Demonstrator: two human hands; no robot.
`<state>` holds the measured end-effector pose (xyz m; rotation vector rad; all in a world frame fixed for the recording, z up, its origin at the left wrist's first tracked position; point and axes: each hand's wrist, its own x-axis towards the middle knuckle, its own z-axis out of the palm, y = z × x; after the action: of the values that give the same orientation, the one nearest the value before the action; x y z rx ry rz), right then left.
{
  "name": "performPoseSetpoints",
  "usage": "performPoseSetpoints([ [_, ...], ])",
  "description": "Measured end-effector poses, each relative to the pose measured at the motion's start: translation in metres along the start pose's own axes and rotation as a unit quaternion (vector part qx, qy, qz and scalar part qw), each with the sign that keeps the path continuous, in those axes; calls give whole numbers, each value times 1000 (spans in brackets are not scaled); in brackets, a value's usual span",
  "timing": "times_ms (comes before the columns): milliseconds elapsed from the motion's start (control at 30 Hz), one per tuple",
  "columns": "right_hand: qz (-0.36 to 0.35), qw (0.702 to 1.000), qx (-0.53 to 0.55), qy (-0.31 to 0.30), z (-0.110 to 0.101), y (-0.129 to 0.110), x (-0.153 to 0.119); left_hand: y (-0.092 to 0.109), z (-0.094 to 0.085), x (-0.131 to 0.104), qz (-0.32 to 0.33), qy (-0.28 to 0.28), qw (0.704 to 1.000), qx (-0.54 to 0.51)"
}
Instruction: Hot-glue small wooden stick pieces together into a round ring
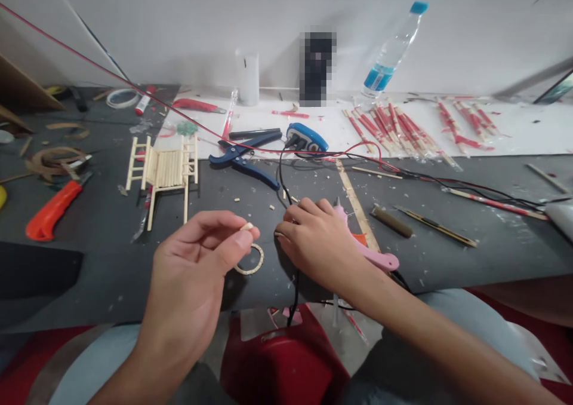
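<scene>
My left hand (192, 267) is closed in a pinch, holding a small pale wooden piece (246, 227) between thumb and forefinger. Just below those fingertips lies a small ring of short wooden pieces (256, 266), partly hidden by the hand. My right hand (320, 244) rests low over the table, fingers curled together and pointing left; a pale speck shows at the fingertips, too small to name. Partly behind this hand and wrist lies a pink glue gun (380, 258). A miniature chair of thin sticks (168, 169) stands beyond my left hand.
Blue cutters (246, 160) and a blue power socket (307, 139) lie behind the hands. An orange utility knife (56, 211) is at left. Cables cross the table. A craft knife (436, 226), wrapped sticks (398, 127) and a water bottle (389, 58) are at right.
</scene>
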<state>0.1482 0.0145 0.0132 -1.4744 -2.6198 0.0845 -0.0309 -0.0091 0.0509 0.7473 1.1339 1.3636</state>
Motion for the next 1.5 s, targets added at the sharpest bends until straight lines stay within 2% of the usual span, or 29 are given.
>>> performPoseSetpoints([
  [167,7,999,38,3,7,1,0,-1,-1,-3,-12,-27,1000,1],
  [233,13,998,64,7,0,3,-2,-1,-1,-4,-15,-37,999,5],
  [300,41,986,158,13,-13,5,-7,0,0,-6,-20,-45,999,11],
  [367,88,942,323,33,-28,7,-14,-1,1,-9,-24,-56,998,19],
  [433,112,867,479,79,-40,7,-23,-1,1,-13,-29,-67,997,27],
  [500,112,794,582,135,-46,3,-31,-3,3,-16,-34,-73,996,31],
  [567,113,738,643,170,-46,-3,-37,-5,7,-18,-41,-77,996,29],
  [633,120,703,675,187,-43,-11,-41,-7,11,-19,-42,-81,996,20],
  [767,138,664,702,219,-39,-19,-43,-9,21,-19,-42,-82,996,6],
  [900,160,650,705,233,-39,-19,-42,-8,27,-21,-53,-90,995,4],
  [1233,176,660,692,233,-36,-19,-42,-10,29,-21,-65,-101,993,-5],
  [1500,176,656,698,226,-36,-20,-43,-13,26,-22,-71,-113,991,-6],
])
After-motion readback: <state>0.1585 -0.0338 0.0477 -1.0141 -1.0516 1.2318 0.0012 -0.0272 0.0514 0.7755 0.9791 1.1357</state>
